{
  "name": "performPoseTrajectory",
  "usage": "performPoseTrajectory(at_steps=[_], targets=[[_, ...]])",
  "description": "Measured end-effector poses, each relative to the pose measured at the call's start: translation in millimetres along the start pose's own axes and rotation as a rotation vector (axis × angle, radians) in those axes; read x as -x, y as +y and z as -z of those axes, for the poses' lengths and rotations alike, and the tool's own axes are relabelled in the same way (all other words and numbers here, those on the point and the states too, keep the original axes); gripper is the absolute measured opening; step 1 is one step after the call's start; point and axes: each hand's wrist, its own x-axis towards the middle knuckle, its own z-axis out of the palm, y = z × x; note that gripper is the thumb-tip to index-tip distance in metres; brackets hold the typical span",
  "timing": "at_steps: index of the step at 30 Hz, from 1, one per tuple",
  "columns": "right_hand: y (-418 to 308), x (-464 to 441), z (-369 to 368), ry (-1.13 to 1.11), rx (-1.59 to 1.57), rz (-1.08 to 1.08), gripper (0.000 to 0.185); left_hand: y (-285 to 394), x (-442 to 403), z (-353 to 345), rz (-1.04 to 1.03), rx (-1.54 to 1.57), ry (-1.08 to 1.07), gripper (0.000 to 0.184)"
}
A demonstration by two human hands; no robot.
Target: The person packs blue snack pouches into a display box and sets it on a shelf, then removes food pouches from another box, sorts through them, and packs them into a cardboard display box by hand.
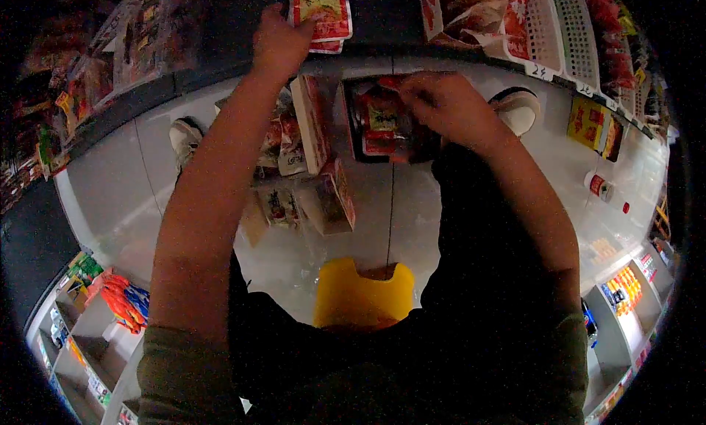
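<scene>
Yellow stool: down at six o'clock, the yellow stool [364, 292] sits closest in, right between the legs.

Open carton: round to eleven o'clock, the open carton [312, 127] stands on the pale floor [401, 219], flaps spread, packets [293, 149] showing inside.

Black tray: just past twelve, here's the black tray [351, 130], with a red-and-yellow pouch [382, 119] lying in it.

Right hand: at one o'clock, the right hand [448, 108] is over the tray's right side, fingers bent, fingertips close together at something red by the top rim; can't tell whether they pinch it. The pouch lies toward eight o'clock of those fingers.

Shoes: one light shoe [185, 138] at ten, the other shoe [519, 108] between one and two.

Bottle: at three, a clear bottle with a red label [599, 186] lies on the floor, a red cap [626, 208] near it.

Left hand: farther out, toward eleven, the left hand [283, 46] touches the top packet [323, 9] of a small stack on the dark shelf [390, 27]. The thumb side meets its left edge, the packet spreading toward two o'clock; whether the grip closes, can't tell.

White baskets: up at one to two, the white baskets [548, 31] hold the shelf edge.
</scene>
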Motion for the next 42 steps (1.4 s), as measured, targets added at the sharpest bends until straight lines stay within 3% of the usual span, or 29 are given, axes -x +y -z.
performPoseTrajectory(at_steps=[1, 3, 4, 6, 8, 9, 11, 14, 17, 22, 24, 25, 27, 30, 33, 35, 38, 42], targets=[[-4.8, 0.7, 1.7, -0.002, -0.003, -0.003, 0.018, 15.5, 7.4, 11.5, 0.002, -0.002, -0.004, 0.046], [-21.6, -0.3, 6.5, -0.243, 0.239, -0.080, 0.019, 46.6, 28.7, 40.3, -0.416, -0.380, 0.035, 0.041], [-26.4, -0.2, 4.7, -0.243, 0.237, -0.083, 0.019, 54.2, 38.6, 46.7, -0.417, -0.380, 0.031, 0.041], [-33.8, -0.5, 1.9, -0.368, 0.278, -0.080, 0.022, 67.1, 57.9, 56.6, -0.717, -0.243, -0.317, 0.031], [-34.7, 0.4, -6.7, -0.398, 0.288, -0.086, 0.023, 88.2, 86.0, 60.3, -0.777, -0.317, -0.626, 0.024], [-34.1, 0.8, -11.6, -0.428, 0.299, -0.091, 0.025, 93.1, 98.5, 58.2, -0.777, -0.318, -0.627, 0.024], [-31.8, 0.8, -17.1, -0.475, 0.299, -0.059, 0.027, 93.2, 120.6, 48.0, -0.874, -0.541, -0.829, 0.020], [-23.1, 5.1, -30.5, -0.490, 0.341, 0.006, 0.030, 84.6, 137.3, 31.6, -0.976, -0.618, -0.755, 0.018], [-17.7, 6.0, -36.4, -0.462, 0.405, 0.061, 0.031, 83.7, 141.7, 27.4, -1.033, -0.586, -0.650, 0.015], [-19.6, -1.4, -25.5, -0.346, 0.454, 0.098, 0.031, 79.8, 141.0, 27.7, -1.020, -0.562, -0.742, 0.015], [-32.8, -8.5, -7.8, -0.355, 0.516, -0.149, 0.029, 81.9, 141.4, 31.7, -1.023, -0.543, -0.752, 0.016], [-31.2, -7.2, -8.5, -0.357, 0.516, -0.151, 0.029, 88.6, 141.1, 38.9, -0.978, -0.591, -0.765, 0.017], [-23.2, -5.8, -11.8, 0.030, 0.570, 0.012, 0.024, 90.9, 139.3, 42.3, -0.935, -0.638, -0.778, 0.017], [-9.2, -9.3, -19.6, 0.061, 0.772, 0.085, 0.019, 86.6, 132.7, 39.4, -0.991, -0.569, -0.719, 0.019], [-8.4, -10.7, -23.4, 0.062, 0.811, 0.012, 0.016, 82.6, 124.8, 40.3, -0.924, -0.485, -0.705, 0.018], [-7.2, -9.5, -22.1, 0.074, 0.807, 0.023, 0.015, 78.6, 114.3, 40.5, -0.933, -0.610, -0.458, 0.016], [-3.0, -7.5, -19.3, 0.117, 0.780, 0.065, 0.014, 80.7, 101.6, 31.7, -0.799, -0.719, -0.426, 0.013], [2.5, -6.3, -21.2, 0.161, 0.703, 0.117, 0.012, 81.6, 96.4, 24.8, -0.809, -0.748, -0.397, 0.011]])
